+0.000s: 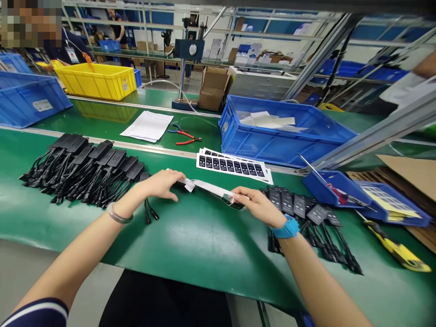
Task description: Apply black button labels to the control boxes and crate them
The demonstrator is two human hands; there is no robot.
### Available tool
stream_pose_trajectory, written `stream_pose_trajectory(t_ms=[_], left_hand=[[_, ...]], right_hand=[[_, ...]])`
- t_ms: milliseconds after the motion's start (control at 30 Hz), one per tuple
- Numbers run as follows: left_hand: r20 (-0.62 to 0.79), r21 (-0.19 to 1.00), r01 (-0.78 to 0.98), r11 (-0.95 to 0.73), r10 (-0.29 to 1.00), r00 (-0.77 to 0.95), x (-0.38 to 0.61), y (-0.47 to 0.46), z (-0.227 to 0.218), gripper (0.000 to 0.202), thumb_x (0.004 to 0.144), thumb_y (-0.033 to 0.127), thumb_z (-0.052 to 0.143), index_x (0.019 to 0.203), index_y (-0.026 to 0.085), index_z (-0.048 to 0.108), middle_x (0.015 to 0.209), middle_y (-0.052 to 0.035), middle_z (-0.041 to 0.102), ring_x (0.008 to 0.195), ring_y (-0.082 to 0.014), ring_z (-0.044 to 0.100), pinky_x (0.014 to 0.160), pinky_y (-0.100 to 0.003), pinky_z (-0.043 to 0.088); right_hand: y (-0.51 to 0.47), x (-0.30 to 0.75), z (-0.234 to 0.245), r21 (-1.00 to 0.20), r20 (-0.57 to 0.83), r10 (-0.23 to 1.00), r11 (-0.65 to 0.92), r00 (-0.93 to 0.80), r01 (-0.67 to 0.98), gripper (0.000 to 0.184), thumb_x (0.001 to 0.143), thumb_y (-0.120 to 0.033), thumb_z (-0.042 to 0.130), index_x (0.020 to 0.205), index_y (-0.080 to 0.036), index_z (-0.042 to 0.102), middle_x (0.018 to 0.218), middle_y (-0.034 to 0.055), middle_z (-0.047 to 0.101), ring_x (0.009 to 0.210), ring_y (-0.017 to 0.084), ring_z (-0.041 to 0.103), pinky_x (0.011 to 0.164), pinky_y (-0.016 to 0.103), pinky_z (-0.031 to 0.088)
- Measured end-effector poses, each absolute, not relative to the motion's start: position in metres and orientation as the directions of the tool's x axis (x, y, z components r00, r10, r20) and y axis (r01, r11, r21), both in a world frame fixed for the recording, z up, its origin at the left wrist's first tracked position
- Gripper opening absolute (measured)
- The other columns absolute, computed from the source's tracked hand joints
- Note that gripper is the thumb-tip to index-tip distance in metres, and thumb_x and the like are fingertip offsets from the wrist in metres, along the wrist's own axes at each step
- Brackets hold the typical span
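Note:
A white sheet of black labels (211, 188) is stretched between my two hands, seen almost edge-on and bent. My left hand (161, 184) has its fingertips on the sheet's left end, its thumb standing apart below. At the right end, my right hand (257, 204) pinches the sheet, where a dark glossy label shows beneath the fingers. Just left of my left hand lies a black box with cables (147, 211), partly covered by the hand. Beside my right wrist rest several black boxes with printed labels and cables (299, 206).
Many black cabled boxes (98, 159) are piled at left. Behind my hands lie label sheets (231, 165), pliers (185, 136) and papers (148, 126). A blue bin (272, 150) stands behind; small blue trays (330, 188) and a yellow utility knife (398, 250) are at right.

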State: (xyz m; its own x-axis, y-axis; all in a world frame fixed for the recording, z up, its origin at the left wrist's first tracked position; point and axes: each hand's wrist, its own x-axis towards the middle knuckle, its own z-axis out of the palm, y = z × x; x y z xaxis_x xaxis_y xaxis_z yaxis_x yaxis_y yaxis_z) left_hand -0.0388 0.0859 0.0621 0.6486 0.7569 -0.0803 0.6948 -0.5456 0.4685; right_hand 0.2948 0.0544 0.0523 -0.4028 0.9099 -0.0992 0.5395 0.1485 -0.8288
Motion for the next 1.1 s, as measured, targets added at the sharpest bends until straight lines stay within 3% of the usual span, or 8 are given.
stream_pose_trajectory(t_ms=[167,333,400,567,667,800,900,1100], left_hand=[[-0.049,0.536,0.767,-0.352,0.894,0.445,-0.073,0.107,0.062,0.042,0.076,0.02,0.06,0.117,0.022,0.05,0.083,0.0008,0.067,0.075,-0.0179,0.064,0.068,-0.026,0.046],[0.039,0.623,0.756,-0.198,0.974,0.223,-0.083,0.123,0.037,0.038,0.083,0.023,0.053,0.12,0.018,0.042,0.092,-0.0033,0.065,0.071,-0.0151,0.066,0.061,-0.024,0.05],[0.064,0.644,0.748,-0.157,0.986,0.152,-0.085,0.125,0.03,0.037,0.084,0.02,0.052,0.119,0.017,0.043,0.09,-0.0045,0.065,0.072,-0.0169,0.067,0.063,-0.026,0.052],[0.217,0.664,0.72,-0.202,0.973,0.074,-0.067,0.115,0.039,0.048,0.079,0.01,0.054,0.126,0.016,0.047,0.128,-0.0182,0.053,0.121,-0.0322,0.052,0.099,-0.049,0.043],[0.247,0.719,0.624,-0.305,0.952,0.182,-0.034,0.102,0.047,0.044,0.079,0.013,0.06,0.122,0.02,0.056,0.139,-0.014,0.047,0.133,-0.0326,0.038,0.112,-0.052,0.029],[0.128,0.867,0.435,-0.245,0.951,0.281,0.014,0.083,0.041,0.012,0.077,0.027,0.071,0.087,0.02,0.069,0.096,-0.0076,0.067,0.104,-0.027,0.06,0.101,-0.043,0.043],[-0.053,0.965,0.262,-0.028,0.954,0.297,0.042,0.071,0.028,0.019,0.079,0.032,0.071,0.07,0.016,0.067,0.065,-0.0037,0.064,0.068,-0.0193,0.064,0.073,-0.033,0.054],[-0.292,0.918,-0.221,0.329,0.939,0.182,0.063,0.066,0.01,0.024,0.092,0.027,0.059,0.076,0.011,0.064,0.067,-0.0053,0.065,0.055,-0.0074,0.059,0.055,-0.018,0.051]], right_hand=[[0.079,0.302,0.049,-0.943,-0.166,0.971,-0.106,-0.172,0.316,0.041,0.068,-0.055,0.073,0.087,-0.02,0.064,0.078,0.0021,0.066,0.074,0.019,0.059,0.072,0.031,0.047],[0.089,0.301,0.036,-0.955,-0.275,0.952,-0.254,-0.135,0.156,0.05,0.082,-0.065,0.051,0.102,-0.02,0.059,0.077,0.0063,0.068,0.072,0.022,0.067,0.067,0.037,0.053],[0.088,0.3,0.032,-0.958,-0.282,0.946,-0.267,-0.162,0.11,0.047,0.077,-0.053,0.066,0.11,-0.021,0.056,0.08,0.0042,0.069,0.074,0.02,0.068,0.069,0.035,0.054],[0.085,0.283,0.021,-0.989,-0.146,0.981,-0.147,-0.129,0.006,0.059,0.057,-0.023,0.081,0.111,-0.021,0.056,0.078,-0.0012,0.069,0.068,0.017,0.066,0.067,0.031,0.053],[0.09,0.264,0.018,-0.996,-0.043,0.998,-0.047,-0.052,-0.073,0.054,0.058,-0.022,0.08,0.107,-0.021,0.058,0.081,0.0,0.07,0.076,0.018,0.067,0.073,0.033,0.053],[0.098,0.244,0.015,-0.99,0.025,0.999,0.029,0.03,-0.137,0.052,0.06,-0.022,0.077,0.108,-0.024,0.057,0.085,0.0001,0.071,0.078,0.018,0.068,0.076,0.034,0.054],[0.099,0.234,0.012,-0.986,0.047,0.997,0.057,0.068,-0.156,0.05,0.062,-0.023,0.076,0.108,-0.024,0.056,0.084,-0.0004,0.07,0.073,0.017,0.067,0.07,0.032,0.054],[0.095,0.221,0.001,-0.987,0.081,0.992,0.094,0.096,-0.133,0.043,0.062,-0.03,0.077,0.098,-0.024,0.053,0.076,-0.0008,0.067,0.066,0.018,0.065,0.064,0.034,0.054]])
